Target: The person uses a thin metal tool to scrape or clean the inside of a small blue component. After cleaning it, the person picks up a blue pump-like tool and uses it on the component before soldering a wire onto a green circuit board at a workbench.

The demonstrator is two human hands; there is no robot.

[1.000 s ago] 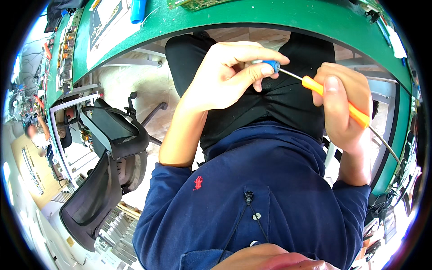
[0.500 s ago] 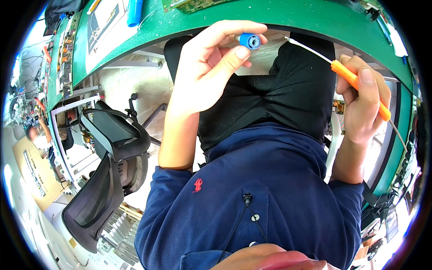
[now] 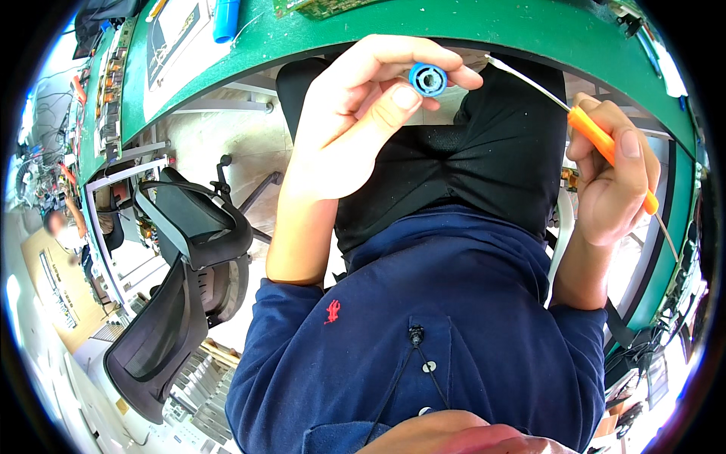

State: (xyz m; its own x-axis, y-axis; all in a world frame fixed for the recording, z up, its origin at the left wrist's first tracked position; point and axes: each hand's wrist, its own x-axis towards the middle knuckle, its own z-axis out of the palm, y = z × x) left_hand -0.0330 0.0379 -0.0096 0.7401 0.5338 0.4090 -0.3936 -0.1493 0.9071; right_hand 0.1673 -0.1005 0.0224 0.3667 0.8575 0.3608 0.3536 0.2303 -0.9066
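The green workbench (image 3: pixel 469 26) curves across the top and down the right side, bent by the lens and cut off by its dark rim. Below it, the person's navy shirt (image 3: pixel 469 303) and black trousers (image 3: pixel 469 163) fill the middle, hiding much of the floor and whatever seat is underneath. A black office chair (image 3: pixel 155 352) stands to the left, blocking the view of the floor behind it. Beyond it, at the far left, a co-worker (image 3: pixel 73 231) is small and hard to make out.

On the bench, a white sheet (image 3: pixel 162 91) lies at upper left, partly out of frame, with a blue cylinder (image 3: pixel 226 21) near its right edge. A green circuit board (image 3: pixel 333 6) is cut off by the top edge.

The two hands are well apart. The left hand (image 3: pixel 355 113), above the lap near the bench edge, pinches a small item between thumb and fingers. The right hand (image 3: pixel 616 178) wraps round the orange handle of a screwdriver (image 3: pixel 594 135), covering part of it; the tip points up and left, and a thin rod shows beyond the handle's rear.

Smallest is the pinched item, a blue round piece (image 3: pixel 428 79), its ringed end facing the camera; fingers hide its side, and the hole's depth is unclear.
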